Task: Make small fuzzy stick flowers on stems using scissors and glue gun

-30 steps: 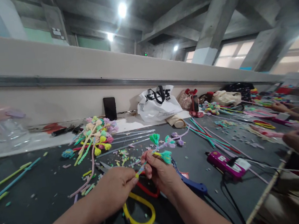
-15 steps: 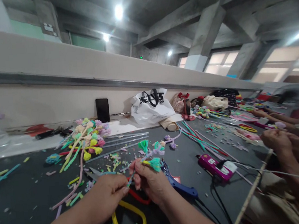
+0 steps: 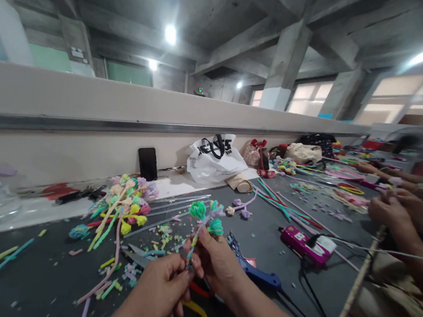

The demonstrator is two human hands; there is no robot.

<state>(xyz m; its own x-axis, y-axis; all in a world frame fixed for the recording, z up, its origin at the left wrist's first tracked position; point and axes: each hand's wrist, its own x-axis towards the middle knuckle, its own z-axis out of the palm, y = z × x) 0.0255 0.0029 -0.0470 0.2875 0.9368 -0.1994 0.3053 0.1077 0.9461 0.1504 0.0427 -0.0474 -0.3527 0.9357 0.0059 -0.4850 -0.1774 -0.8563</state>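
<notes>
Between both hands stands a sprig of pipe-cleaner flowers [image 3: 197, 210], with two green blooms and a lavender one on a twisted stem. My right hand [image 3: 221, 262] grips the stem just below the blooms, fingers curled round it. Lower down, my left hand [image 3: 163, 282] pinches the stem's bottom end between thumb and fingers. Under the hands lie scissors [image 3: 202, 316] with yellow and red handles, partly hidden by my left hand; their blades point away to the left. A blue glue gun [image 3: 262, 275] rests right of my right hand.
A pile of pipe-cleaner flowers [image 3: 129, 199] lies back left, near a phone [image 3: 148, 163] and a white bag [image 3: 215, 160]. Loose pipe cleaners [image 3: 275, 194] and a purple power strip [image 3: 305, 244] with cables lie on the right. A co-worker's hands [image 3: 392, 211] work at far right.
The flower sprig has turned, its green blooms now facing differently and sitting slightly left. My left hand has shifted right and down along the stem, closer to my right hand.
</notes>
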